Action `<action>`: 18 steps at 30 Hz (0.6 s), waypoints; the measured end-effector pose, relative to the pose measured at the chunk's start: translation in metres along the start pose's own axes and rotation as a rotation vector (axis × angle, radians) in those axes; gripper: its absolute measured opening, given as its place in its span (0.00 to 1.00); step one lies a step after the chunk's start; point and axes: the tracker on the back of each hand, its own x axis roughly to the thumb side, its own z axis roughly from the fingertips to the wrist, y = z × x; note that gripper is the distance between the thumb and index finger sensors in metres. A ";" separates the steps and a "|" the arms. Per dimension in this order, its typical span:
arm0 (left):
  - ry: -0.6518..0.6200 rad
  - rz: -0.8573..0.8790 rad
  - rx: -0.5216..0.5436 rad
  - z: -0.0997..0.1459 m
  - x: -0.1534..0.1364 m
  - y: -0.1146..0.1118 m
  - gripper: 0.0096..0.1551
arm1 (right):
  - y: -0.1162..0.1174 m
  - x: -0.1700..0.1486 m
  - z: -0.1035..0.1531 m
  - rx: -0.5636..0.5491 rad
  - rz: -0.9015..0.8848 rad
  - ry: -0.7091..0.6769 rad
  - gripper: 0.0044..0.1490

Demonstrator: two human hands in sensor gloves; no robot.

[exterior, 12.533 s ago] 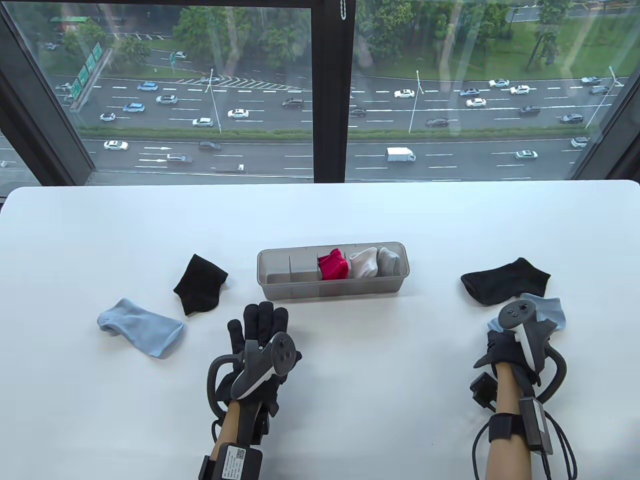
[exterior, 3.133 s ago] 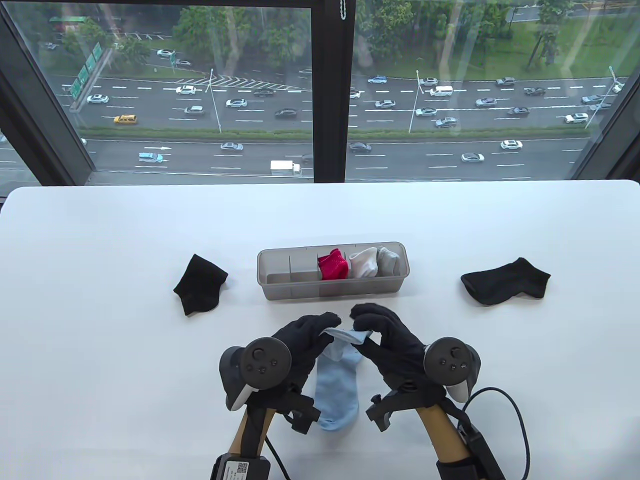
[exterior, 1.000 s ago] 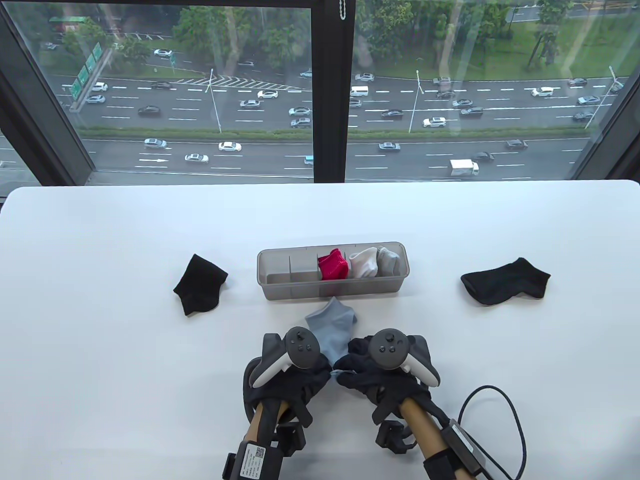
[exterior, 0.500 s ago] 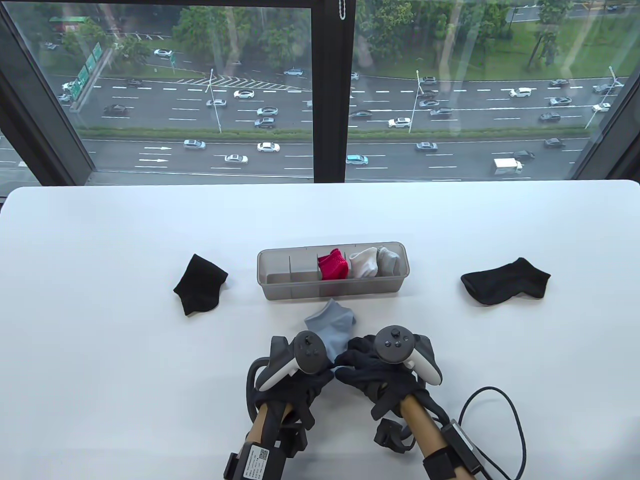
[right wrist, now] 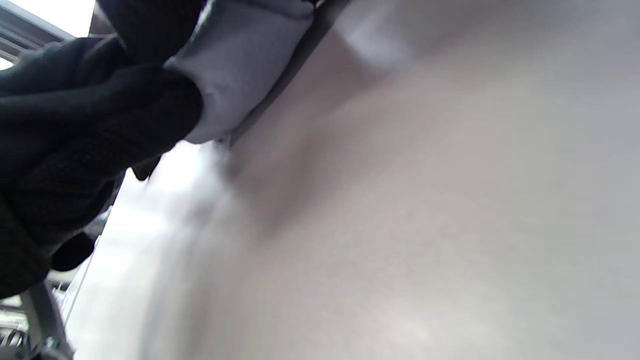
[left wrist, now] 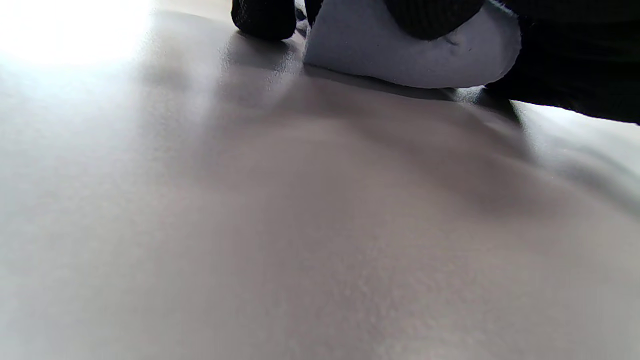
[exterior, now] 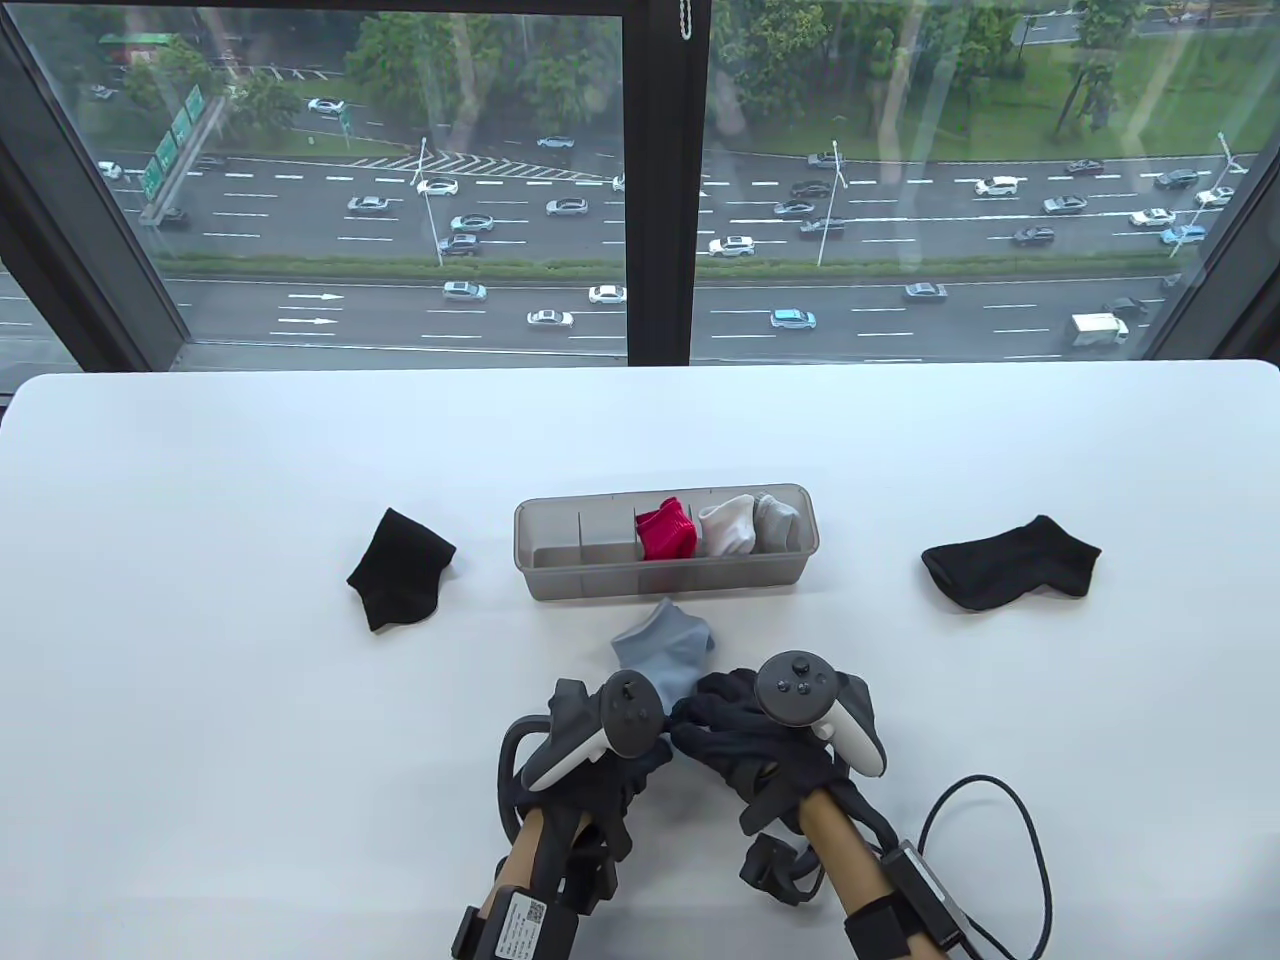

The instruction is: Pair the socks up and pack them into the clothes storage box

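Observation:
A light blue sock pair (exterior: pixel 662 645) lies just in front of the grey storage box (exterior: pixel 665 583), its near end bunched under both hands. My left hand (exterior: pixel 640 752) and right hand (exterior: pixel 712 728) meet at that end, fingers curled round the fabric. The left wrist view shows the blue roll (left wrist: pixel 410 55) on the table under black fingertips (left wrist: pixel 262 17). The right wrist view shows the blue fabric (right wrist: pixel 245 75) gripped by gloved fingers (right wrist: pixel 100 115). One black sock (exterior: pixel 400 568) lies left of the box, another black sock (exterior: pixel 1010 562) far right.
In the box's right compartments sit red socks (exterior: pixel 667 530), white socks (exterior: pixel 727 525) and grey socks (exterior: pixel 777 518); its left compartments hold nothing. A cable (exterior: pixel 1000 800) loops on the white table (exterior: pixel 200 750) beside my right forearm. A window is behind the table's far edge.
The two blue socks, once apart at left and right, now lie together at the centre. In the last second both hands edged forward along the sock, bunching its near end.

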 end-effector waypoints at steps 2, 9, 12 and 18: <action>-0.002 0.000 -0.002 0.000 0.000 0.000 0.23 | -0.001 -0.001 0.001 -0.005 -0.003 0.012 0.29; 0.003 -0.042 -0.096 -0.001 0.007 -0.003 0.39 | 0.001 0.001 -0.003 -0.033 -0.091 0.054 0.23; 0.001 -0.074 0.016 0.001 0.007 -0.001 0.27 | 0.000 0.001 -0.003 -0.035 -0.091 0.053 0.23; -0.002 -0.049 0.057 0.002 0.002 -0.001 0.23 | -0.002 -0.003 -0.002 0.040 -0.060 -0.007 0.40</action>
